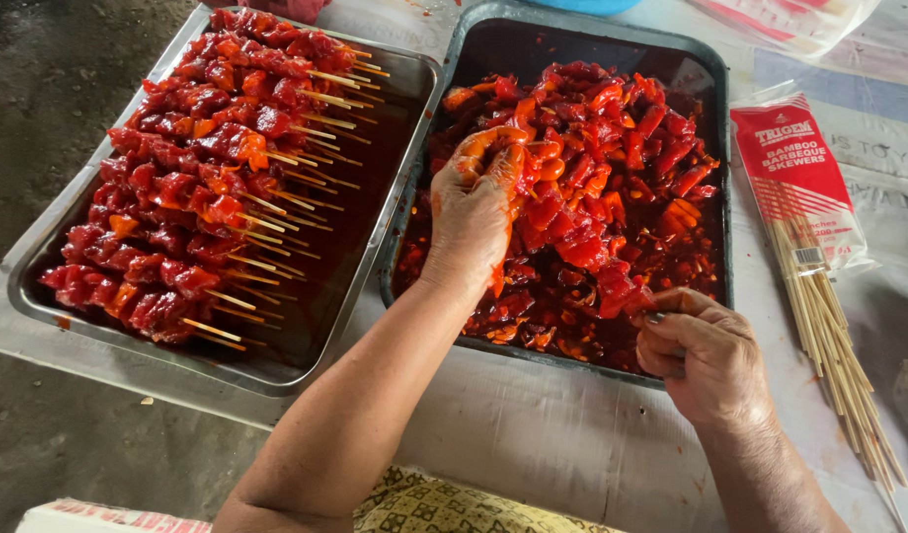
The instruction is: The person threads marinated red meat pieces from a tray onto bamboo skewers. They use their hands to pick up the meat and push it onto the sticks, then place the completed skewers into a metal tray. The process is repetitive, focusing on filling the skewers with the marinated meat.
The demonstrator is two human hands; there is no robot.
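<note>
The fingers [493,148] of the left hand [471,212] are being curled into the marinated meat pieces [592,168] heaped in the dark tray [715,74], closed on a piece. The right hand [701,355] is being held pinched shut at the tray's near edge, seemingly on a skewer tip. A firm piece is best being picked singly and centred on the stick. Finished skewers [197,168] are being stacked in the steel tray [39,286]; spare bamboo sticks [829,326] are lying to the right.

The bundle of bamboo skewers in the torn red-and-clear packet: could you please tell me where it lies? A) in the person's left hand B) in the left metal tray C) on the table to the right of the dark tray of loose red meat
C: the bundle of bamboo skewers lies on the table, right of the dark tray of loose meat, in neither hand.
</note>
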